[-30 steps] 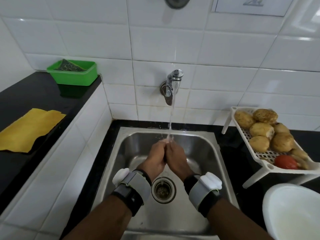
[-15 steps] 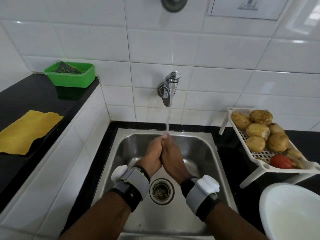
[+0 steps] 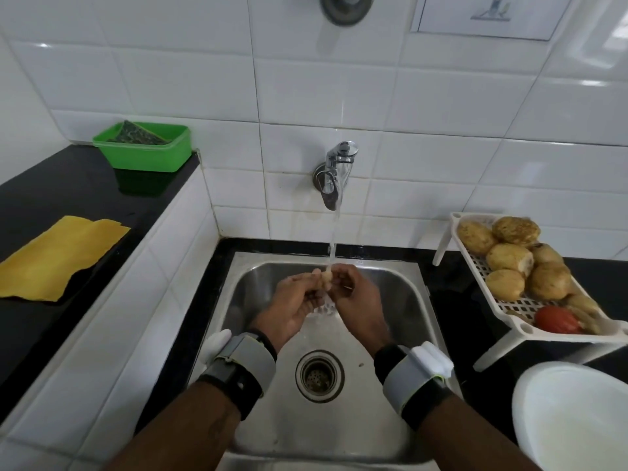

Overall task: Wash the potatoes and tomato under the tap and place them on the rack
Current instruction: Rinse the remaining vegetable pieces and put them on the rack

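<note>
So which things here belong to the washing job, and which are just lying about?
Job: tap, sink, left hand, right hand, potatoes, tomato, rack.
Lying about: green tub, yellow cloth, white bowl.

Brown lumpy potatoes sit piled on the white slotted plastic rack, well right of the right hand, red round tomato at its near corner. Chrome wall tap runs water straight down where the left hand meets the right.

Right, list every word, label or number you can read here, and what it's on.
No text can be read.
White sheet on the wall: only a small drawing, too blurred to read, cut off at the top.
Wristbands, green tub, rack: no lettering visible.
</note>
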Tool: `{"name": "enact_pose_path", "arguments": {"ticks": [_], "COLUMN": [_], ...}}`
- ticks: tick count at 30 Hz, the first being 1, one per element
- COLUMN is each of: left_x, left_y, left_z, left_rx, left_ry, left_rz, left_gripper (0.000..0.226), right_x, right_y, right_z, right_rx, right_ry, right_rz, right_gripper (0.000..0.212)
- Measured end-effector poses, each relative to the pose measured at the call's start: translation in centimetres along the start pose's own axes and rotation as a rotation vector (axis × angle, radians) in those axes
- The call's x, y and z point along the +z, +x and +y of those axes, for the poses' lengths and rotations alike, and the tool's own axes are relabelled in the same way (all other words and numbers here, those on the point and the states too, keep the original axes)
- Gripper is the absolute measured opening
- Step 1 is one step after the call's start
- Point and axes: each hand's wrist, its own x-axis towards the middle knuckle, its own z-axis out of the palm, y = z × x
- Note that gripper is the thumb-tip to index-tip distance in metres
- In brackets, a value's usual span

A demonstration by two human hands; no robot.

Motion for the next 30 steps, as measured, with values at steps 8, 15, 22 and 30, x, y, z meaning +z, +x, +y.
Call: {"name": "enact_pose_path", "arguments": {"ticks": [8, 15, 22, 30], "left_x": [2.2, 3.4, 2.1, 2.8], "left_y": [-0.4, -1.1, -0.2, -0.8], "left_z": [0.0, -0.1, 0.8, 0.2], "left_rx": [0.007, 0.045, -0.024, -0.012], "left_ry": [-0.065, -0.005, -0.118, -0.068], "left_rz": [0.06, -0.056, 0.108, 0.053], "left_gripper": [0.021, 0.028, 0.031, 0.025], "right_x": [0.9, 1.2, 2.1, 1.5], "right_y": [-1.6, 0.5, -1.5, -0.2], "right_z": [0.5, -0.1, -0.3, -0.9], "right_rx": [-0.196, -0.12, -0.184, -0.027], "right_ry": [-0.138, -0.134, -0.278, 0.01], "right_rz": [0.09, 0.071, -0.228, -0.064], "right_gripper": [0.015, 0.03, 0.046, 0.036]}}
